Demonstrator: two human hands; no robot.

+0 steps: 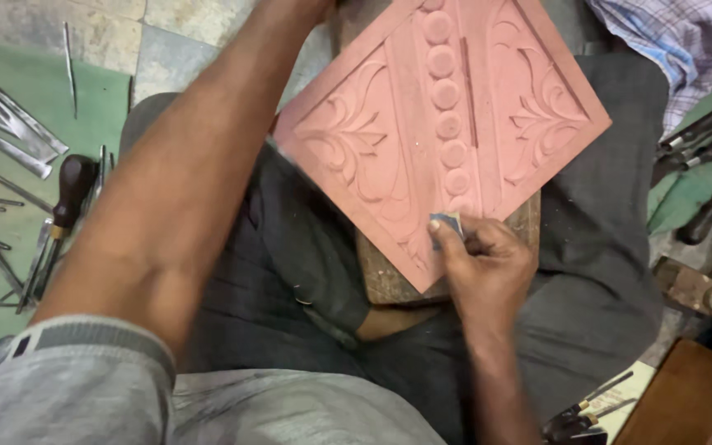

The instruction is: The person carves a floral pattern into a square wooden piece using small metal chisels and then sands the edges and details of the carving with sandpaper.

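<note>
Left hand is out of view: only its forearm (183, 173) shows, reaching from the near left up to the far edge of the picture, where the hand goes out of frame at the top of the carved panel, so whether its fingers are apart or together cannot be told. Far left of that arm, on a green mat (10, 99), lie many thin metal chisels (10, 132), too crowded to count, and one tool with a dark wooden handle (72, 189).

In the middle, one square reddish carved panel (442, 124) rests cornerwise on the person's lap, over dark grey trousers (595, 272) and one wooden block (397, 280) that shows under its near corner. The panel carries two leafy scroll carvings, one on each side, and a row of at least seven round beads down the centre band.

Right hand (488, 268) is at the panel's near corner, its fingers pinched together on one small blue-grey piece of abrasive (445, 222), pressed against the carved edge.

Further right, several dark-handled tools (706, 136) lie on green cloth, and one checked cloth (677, 41) sits at the far right.
</note>
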